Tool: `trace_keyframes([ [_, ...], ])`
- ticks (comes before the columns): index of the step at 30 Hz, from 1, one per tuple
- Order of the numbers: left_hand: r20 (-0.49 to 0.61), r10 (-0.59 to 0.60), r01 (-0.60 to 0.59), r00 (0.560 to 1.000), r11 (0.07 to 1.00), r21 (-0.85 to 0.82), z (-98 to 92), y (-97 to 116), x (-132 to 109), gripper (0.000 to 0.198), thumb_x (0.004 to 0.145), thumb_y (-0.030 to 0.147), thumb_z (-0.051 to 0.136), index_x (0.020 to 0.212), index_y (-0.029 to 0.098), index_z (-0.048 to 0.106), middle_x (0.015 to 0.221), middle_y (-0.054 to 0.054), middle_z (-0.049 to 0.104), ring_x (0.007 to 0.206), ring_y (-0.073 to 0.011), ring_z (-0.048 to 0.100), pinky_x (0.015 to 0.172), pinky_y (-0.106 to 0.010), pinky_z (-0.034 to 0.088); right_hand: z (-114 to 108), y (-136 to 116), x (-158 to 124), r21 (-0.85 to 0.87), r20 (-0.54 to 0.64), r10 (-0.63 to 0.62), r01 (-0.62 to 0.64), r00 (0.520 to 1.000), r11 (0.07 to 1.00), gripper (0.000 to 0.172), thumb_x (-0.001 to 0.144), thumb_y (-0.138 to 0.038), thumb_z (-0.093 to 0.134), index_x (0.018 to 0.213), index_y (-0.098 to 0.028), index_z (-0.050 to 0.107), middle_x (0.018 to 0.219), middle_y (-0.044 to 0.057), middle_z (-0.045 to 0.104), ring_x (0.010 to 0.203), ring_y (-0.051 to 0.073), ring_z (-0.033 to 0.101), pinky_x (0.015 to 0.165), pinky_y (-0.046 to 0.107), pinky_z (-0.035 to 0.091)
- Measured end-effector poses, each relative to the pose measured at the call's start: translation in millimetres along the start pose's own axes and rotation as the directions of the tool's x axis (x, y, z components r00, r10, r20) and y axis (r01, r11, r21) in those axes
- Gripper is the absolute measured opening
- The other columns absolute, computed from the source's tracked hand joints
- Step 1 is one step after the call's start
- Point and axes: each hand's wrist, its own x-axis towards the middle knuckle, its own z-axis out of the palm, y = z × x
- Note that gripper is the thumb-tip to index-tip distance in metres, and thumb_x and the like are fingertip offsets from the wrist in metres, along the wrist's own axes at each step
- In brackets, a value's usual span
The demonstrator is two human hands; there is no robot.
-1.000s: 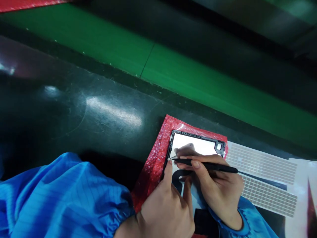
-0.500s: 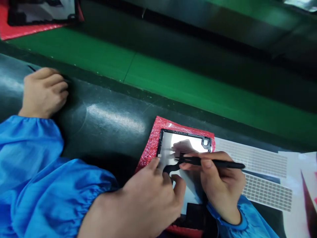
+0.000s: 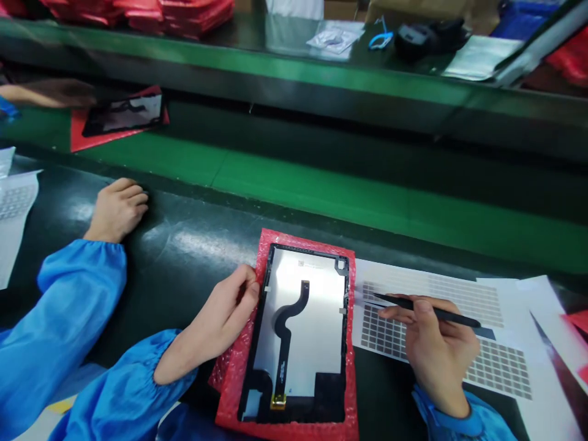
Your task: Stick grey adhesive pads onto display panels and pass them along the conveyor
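Head view shows our tablet display panel (image 3: 301, 331) lying silver side up on a sheet of red bubble wrap (image 3: 285, 430), its long edges running away from us, on a black bench mat (image 3: 184, 239). A black flex cable (image 3: 287, 324) curves down the middle of the panel to a gold connector (image 3: 278, 402) near its near edge. Our left hand (image 3: 225, 321) is half curled, its fingers (image 3: 250, 288) touching the panel's left edge, and we can't make out a firm hold on anything. Our right hand (image 3: 436, 349) is closed around a slim black pointed tool (image 3: 427, 309), pinched between thumb and fingers like a pen. The tool's tip sits just right of the panel, above a sheet of small grey pads (image 3: 390, 331), and we can't tell whether it touches them. To our left, a co-worker's hand (image 3: 117, 209) in a blue sleeve (image 3: 78, 294) rests on the mat near a white sheet of pads (image 3: 16, 199). Past a green strip (image 3: 321, 190), another person's hand (image 3: 50, 93) lies beside a second panel (image 3: 124, 115) on red wrap, and stacked red packets (image 3: 169, 15) sit on the far bench
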Motion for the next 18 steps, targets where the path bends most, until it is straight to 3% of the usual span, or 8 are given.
trace_keyframes([
  [3,0.013,-0.053,0.054,0.999,0.949,-0.311,10.7,6,-1,0.017,0.107,0.040,0.043,0.104,0.025,0.037,0.078,0.005,0.052,0.065,-0.0113,0.054,0.059,-0.023,0.047,-10,5,1,-0.006,0.003,0.003,-0.003,1.000,1.000,0.023,0.086,-0.036,0.085,0.090,-0.018,0.071,0.079,0.003,0.081,0.056,0.023,0.079,0.058,0.034,0.068],
  [5,0.040,-0.089,0.097,0.995,0.831,-0.548,16.8,11,4,0.037,0.100,0.042,0.061,0.118,0.027,0.033,0.083,0.005,0.060,0.064,-0.0120,0.061,0.059,-0.024,0.050,-15,8,1,-0.007,0.001,-0.008,0.008,1.000,1.000,0.024,0.088,-0.038,0.083,0.089,-0.018,0.070,0.076,0.003,0.080,0.054,0.022,0.078,0.055,0.032,0.067],
  [7,0.010,-0.103,0.085,0.995,0.756,-0.650,19.2,18,18,0.054,0.093,0.040,0.072,0.126,0.029,0.031,0.084,0.004,0.066,0.061,-0.0129,0.064,0.056,-0.024,0.052,-20,9,0,0.004,-0.007,-0.024,0.024,1.000,1.000,0.024,0.089,-0.039,0.082,0.087,-0.018,0.070,0.077,0.003,0.080,0.053,0.021,0.078,0.054,0.031,0.066],
  [9,-0.057,-0.084,0.027,0.995,0.761,-0.648,17.8,28,44,0.060,0.089,0.037,0.077,0.130,0.029,0.034,0.079,0.004,0.067,0.056,-0.0137,0.064,0.052,-0.024,0.052,-24,9,0,0.038,-0.011,-0.038,0.039,0.999,0.999,0.024,0.089,-0.039,0.081,0.086,-0.018,0.071,0.078,0.004,0.080,0.054,0.021,0.078,0.053,0.031,0.066],
  [13,-0.206,0.026,-0.144,0.978,0.799,-0.584,15.9,53,140,0.069,0.082,0.030,0.079,0.138,0.025,0.039,0.082,0.003,0.070,0.058,-0.0154,0.068,0.056,-0.028,0.058,-33,8,3,0.083,-0.018,-0.048,0.050,0.999,0.995,0.023,0.090,-0.040,0.080,0.087,-0.019,0.070,0.071,0.002,0.077,0.051,0.021,0.077,0.051,0.032,0.066],
  [18,-0.241,0.072,-0.187,0.968,0.848,-0.496,29.3,79,282,0.070,0.095,0.029,0.067,0.154,0.017,0.032,0.108,-0.003,0.074,0.093,-0.0207,0.074,0.088,-0.038,0.061,-37,11,10,0.097,-0.049,-0.030,0.035,0.998,0.995,0.026,0.091,-0.042,0.079,0.085,-0.019,0.069,0.074,0.002,0.078,0.049,0.018,0.076,0.052,0.029,0.065],
])
